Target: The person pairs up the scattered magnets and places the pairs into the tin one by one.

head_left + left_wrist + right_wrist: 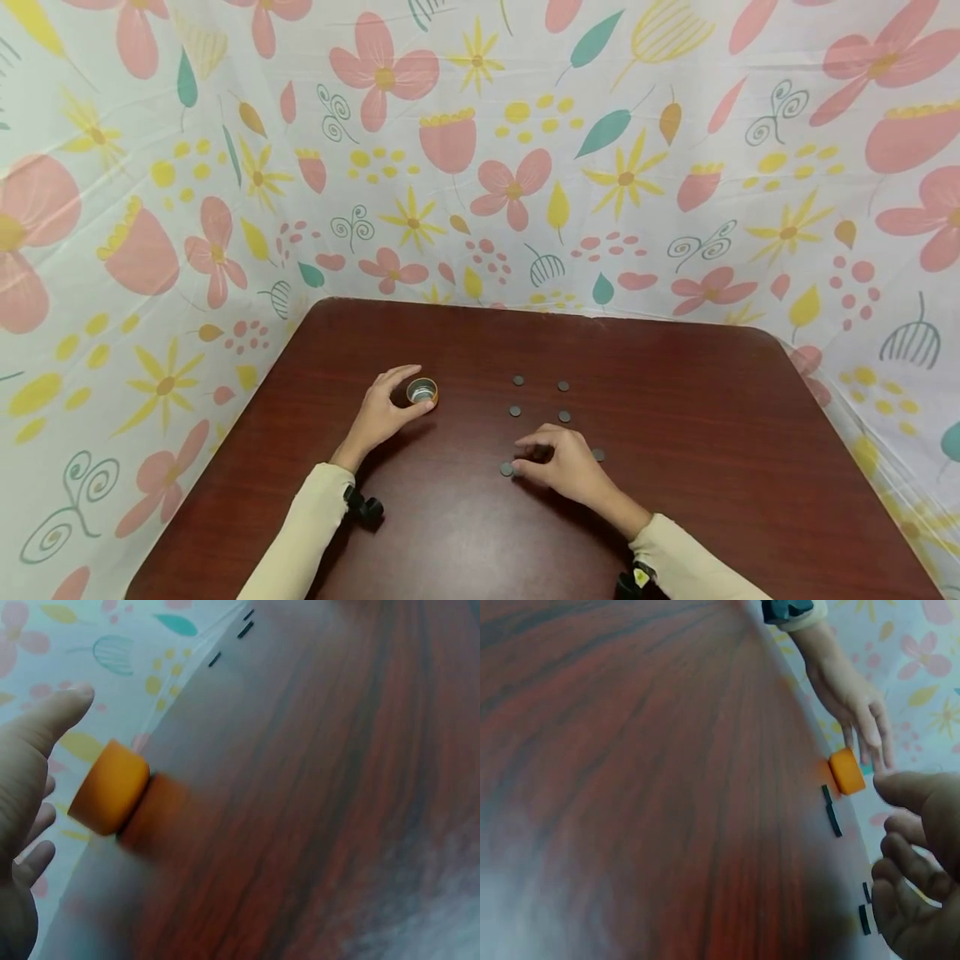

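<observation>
A small round orange tin (422, 392), silvery inside, stands with its opening up on the table's left half. My left hand (381, 412) is around it with thumb and fingers spread; in the left wrist view a gap shows between the thumb and the tin (112, 787). Small dark grey discs lie flat to the right, among them a far disc (518, 380) and a near disc (507, 469). Over the near ones hovers my right hand (566, 462), its fingers loosely bent, thumb tip beside the near disc. No held thing shows in it.
The dark red-brown wooden table (450, 533) has rounded far corners. A white flowered cloth (480, 167) hangs behind it and along its sides. Further discs lie in the right half, one disc (597, 455) partly behind my right hand.
</observation>
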### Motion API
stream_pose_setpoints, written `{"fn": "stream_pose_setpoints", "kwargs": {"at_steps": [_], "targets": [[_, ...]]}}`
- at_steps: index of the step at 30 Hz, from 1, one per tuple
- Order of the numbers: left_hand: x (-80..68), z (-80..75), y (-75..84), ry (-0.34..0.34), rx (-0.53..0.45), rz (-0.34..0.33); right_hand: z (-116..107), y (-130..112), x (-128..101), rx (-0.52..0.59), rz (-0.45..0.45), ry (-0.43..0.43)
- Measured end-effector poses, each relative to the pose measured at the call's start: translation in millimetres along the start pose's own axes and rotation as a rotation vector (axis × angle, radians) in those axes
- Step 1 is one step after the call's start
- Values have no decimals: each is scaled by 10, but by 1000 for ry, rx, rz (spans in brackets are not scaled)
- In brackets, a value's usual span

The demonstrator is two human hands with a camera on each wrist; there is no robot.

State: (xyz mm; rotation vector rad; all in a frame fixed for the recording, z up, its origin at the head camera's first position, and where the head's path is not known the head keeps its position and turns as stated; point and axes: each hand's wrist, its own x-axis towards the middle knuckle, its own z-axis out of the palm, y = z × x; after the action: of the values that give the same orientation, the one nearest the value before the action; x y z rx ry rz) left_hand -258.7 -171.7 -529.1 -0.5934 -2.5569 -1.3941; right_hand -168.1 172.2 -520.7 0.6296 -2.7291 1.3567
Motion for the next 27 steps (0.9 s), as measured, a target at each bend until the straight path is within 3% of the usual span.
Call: {"fn": "stream_pose_setpoints", "kwargs": {"at_steps": [7, 16, 27], "targets": [[8, 42, -77, -55, -10, -104, 117, -21, 6, -91, 60, 23], [-10, 95, -91, -66, -34, -140, 177, -57, -15, -150, 103, -17], [-8, 102, -130, -67, -37, -147, 188, -60, 4, -162, 84, -5]]}}
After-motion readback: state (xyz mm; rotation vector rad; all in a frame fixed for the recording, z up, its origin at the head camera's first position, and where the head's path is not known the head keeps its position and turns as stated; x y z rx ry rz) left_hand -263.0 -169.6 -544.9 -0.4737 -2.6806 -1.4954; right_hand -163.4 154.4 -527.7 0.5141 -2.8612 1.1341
